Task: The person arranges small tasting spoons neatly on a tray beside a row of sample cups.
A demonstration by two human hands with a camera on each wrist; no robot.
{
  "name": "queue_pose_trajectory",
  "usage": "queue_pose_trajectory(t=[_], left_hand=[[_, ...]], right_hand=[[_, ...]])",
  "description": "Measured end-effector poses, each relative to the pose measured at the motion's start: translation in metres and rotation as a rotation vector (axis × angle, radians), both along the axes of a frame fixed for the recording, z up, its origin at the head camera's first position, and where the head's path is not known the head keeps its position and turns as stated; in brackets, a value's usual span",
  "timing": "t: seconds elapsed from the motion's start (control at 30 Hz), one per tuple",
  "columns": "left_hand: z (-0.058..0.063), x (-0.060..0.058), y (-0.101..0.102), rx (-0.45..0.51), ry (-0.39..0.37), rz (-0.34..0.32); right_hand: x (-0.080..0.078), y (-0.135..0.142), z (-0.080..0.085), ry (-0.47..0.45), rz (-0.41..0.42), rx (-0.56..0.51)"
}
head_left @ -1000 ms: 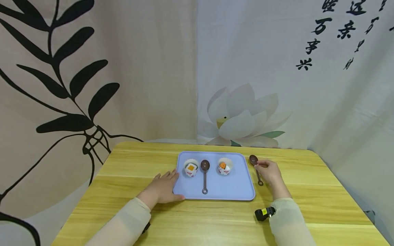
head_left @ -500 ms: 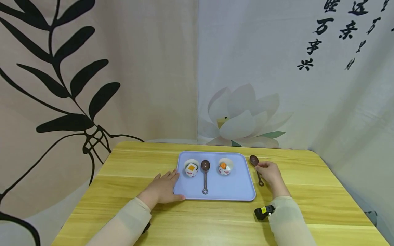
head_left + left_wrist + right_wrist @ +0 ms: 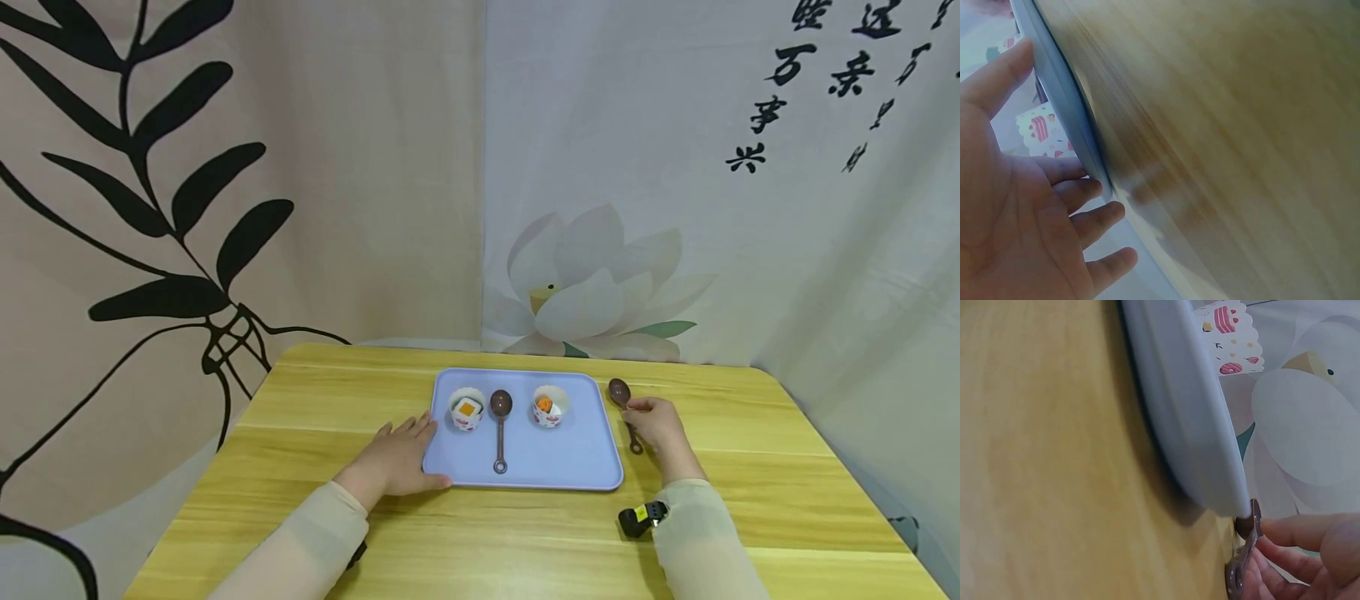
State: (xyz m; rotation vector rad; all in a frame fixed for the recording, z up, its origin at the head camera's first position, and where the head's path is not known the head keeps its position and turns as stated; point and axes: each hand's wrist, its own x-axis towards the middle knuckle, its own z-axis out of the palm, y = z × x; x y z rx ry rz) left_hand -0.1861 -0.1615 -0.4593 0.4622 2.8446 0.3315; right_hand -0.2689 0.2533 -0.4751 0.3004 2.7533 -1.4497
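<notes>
My left hand (image 3: 396, 460) rests against the left edge of a light blue tray (image 3: 566, 460), its fingers spread and its thumb at the near rim. In the left wrist view, the fingers (image 3: 1100, 222) lie along the tray's side. Just right of the tray, my right hand (image 3: 658, 423) pinches the handle of a brown spoon (image 3: 619, 391), which lies low over the table. The right wrist view has the spoon (image 3: 1249, 532) between thumb and fingers, close to the tray's corner. Another brown spoon (image 3: 500, 405) lies on the tray between two patterned paper cups.
The left cup (image 3: 466, 422) contains a white piece with an orange-yellow square; the right cup (image 3: 546, 418) has orange and white pieces. Everything stands on a wooden table (image 3: 525, 542). Behind its far edge hangs a printed curtain (image 3: 390, 167).
The head view has shifted very slightly. Both hands, the tray and the spoons stay in practically the same places.
</notes>
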Motion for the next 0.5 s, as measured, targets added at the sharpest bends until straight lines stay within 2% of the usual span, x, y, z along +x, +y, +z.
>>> queue_pose_trajectory(t=[0.17, 0.5], left_hand=[[0.0007, 0.0000, 0.0002, 0.008, -0.001, 0.001], [0.0021, 0.0008, 0.0004, 0.009, -0.006, 0.005]], right_hand=[[-0.0015, 0.0005, -0.0016, -0.002, 0.003, 0.028], [-0.0019, -0.0026, -0.0023, 0.000, 0.026, -0.003]])
